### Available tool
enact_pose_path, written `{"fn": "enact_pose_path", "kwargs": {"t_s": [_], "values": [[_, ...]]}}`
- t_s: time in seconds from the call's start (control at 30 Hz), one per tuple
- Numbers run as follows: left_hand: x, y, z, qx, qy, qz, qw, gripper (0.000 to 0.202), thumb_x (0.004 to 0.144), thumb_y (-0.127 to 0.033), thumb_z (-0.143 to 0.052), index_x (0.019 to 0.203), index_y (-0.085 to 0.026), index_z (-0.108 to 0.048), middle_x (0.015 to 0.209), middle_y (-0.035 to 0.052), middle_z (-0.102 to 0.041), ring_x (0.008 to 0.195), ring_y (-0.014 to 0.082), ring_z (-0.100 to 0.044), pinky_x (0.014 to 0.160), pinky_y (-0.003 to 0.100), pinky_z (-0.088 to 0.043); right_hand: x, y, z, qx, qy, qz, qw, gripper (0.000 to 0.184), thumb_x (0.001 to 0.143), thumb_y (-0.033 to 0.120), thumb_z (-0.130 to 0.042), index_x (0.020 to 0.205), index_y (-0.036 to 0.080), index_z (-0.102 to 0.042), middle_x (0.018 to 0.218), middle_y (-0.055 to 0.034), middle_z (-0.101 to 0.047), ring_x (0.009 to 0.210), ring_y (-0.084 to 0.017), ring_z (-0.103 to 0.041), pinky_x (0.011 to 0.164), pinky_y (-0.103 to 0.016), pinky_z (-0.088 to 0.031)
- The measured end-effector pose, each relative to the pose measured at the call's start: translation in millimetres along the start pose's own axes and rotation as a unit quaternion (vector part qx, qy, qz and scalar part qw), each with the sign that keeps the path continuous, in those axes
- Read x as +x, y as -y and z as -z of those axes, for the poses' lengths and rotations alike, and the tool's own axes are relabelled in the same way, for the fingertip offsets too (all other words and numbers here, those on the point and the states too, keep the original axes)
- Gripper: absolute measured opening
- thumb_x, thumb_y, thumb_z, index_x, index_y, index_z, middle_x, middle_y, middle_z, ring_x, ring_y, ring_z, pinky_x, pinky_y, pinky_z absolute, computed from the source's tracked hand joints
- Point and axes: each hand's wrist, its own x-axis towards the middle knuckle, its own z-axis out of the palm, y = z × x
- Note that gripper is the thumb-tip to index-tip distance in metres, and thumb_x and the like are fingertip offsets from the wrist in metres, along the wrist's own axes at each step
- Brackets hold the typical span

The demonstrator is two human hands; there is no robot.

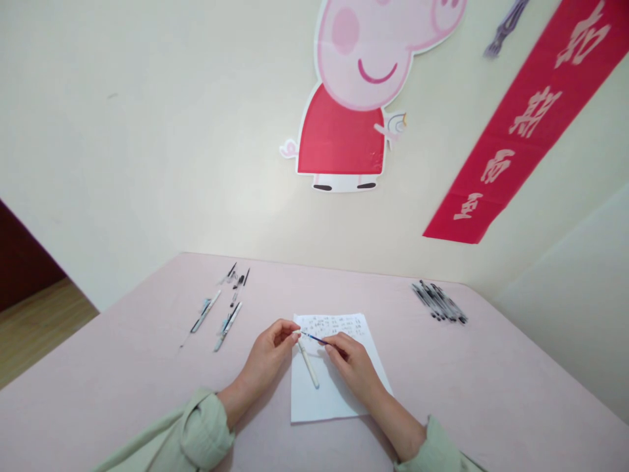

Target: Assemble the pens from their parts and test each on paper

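Over a sheet of paper (339, 403), my right hand (352, 364) pinches a thin dark-blue pen refill (314, 338) whose tip points left. My left hand (268, 354) is closed in a pinch right at that tip, by the paper's upper left corner. Whatever sits between its fingertips is too small to make out. Just below the fingers, a white pen barrel (309, 364) lies slanted on the paper. Handwriting in several lines covers the top part of the sheet.
Left on the pink tabletop (147, 367) lie white pens (228, 326), another pen (205, 312) and small dark pen parts (238, 282). A pile of dark-tipped pens or refills (439, 301) is at the back right. The wall (221, 164) rises behind the table.
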Motion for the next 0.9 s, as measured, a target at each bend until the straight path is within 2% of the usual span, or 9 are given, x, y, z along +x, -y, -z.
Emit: {"fn": "enact_pose_path", "kwargs": {"t_s": [0.17, 0.33, 0.43, 0.6, 0.9], "values": [[-2, -2, -0.2, 0.028, 0.015, -0.009, 0.999, 0.020, 0.075, -0.036, -0.065, 0.085, -0.018, -0.063, 0.083, 0.0034, -0.068, 0.082, 0.0198, -0.062, 0.078, 0.031, -0.048, 0, 2, 1, -0.005, 0.008, -0.004, 1.000, 0.022, 0.090, 0.023, -0.051, 0.095, 0.023, -0.072, 0.078, -0.0036, -0.062, 0.073, -0.018, -0.056, 0.068, -0.029, -0.040], [-5, -3, -1.6, 0.051, 0.040, -0.007, 0.998, 0.018, 0.075, -0.035, -0.065, 0.082, -0.018, -0.064, 0.078, 0.0020, -0.066, 0.077, 0.0188, -0.061, 0.074, 0.030, -0.046, -1, 4, 0, -0.001, 0.007, 0.010, 1.000, 0.022, 0.088, 0.021, -0.052, 0.098, 0.025, -0.072, 0.077, -0.0025, -0.057, 0.072, -0.017, -0.054, 0.068, -0.029, -0.040], [-7, -4, -3.6, 0.005, 0.045, 0.037, 0.998, 0.021, 0.074, -0.036, -0.067, 0.083, -0.017, -0.065, 0.073, 0.0008, -0.064, 0.073, 0.0170, -0.058, 0.070, 0.028, -0.045, -1, 6, -1, 0.029, -0.012, -0.002, 0.999, 0.022, 0.084, 0.017, -0.052, 0.101, 0.022, -0.065, 0.074, -0.0002, -0.054, 0.069, -0.016, -0.053, 0.067, -0.028, -0.040], [-7, -2, -6.4, -0.076, 0.020, 0.085, 0.993, 0.026, 0.072, -0.037, -0.071, 0.086, -0.016, -0.068, 0.076, 0.0016, -0.065, 0.074, 0.0153, -0.059, 0.072, 0.027, -0.046, -2, 10, -4, 0.080, -0.034, -0.025, 0.996, 0.002, 0.083, 0.020, -0.051, 0.081, 0.021, -0.050, 0.074, 0.0012, -0.053, 0.070, -0.016, -0.053, 0.067, -0.027, -0.041], [-8, 4, -9.1, -0.159, -0.002, 0.118, 0.980, 0.033, 0.068, -0.041, -0.077, 0.088, -0.015, -0.071, 0.079, 0.0036, -0.067, 0.075, 0.0146, -0.061, 0.075, 0.026, -0.049, -7, 13, -9, 0.085, -0.004, -0.041, 0.995, 0.016, 0.090, 0.029, -0.047, 0.076, 0.021, -0.049, 0.066, 0.0032, -0.049, 0.061, -0.013, -0.044, 0.058, -0.025, -0.033]]}}
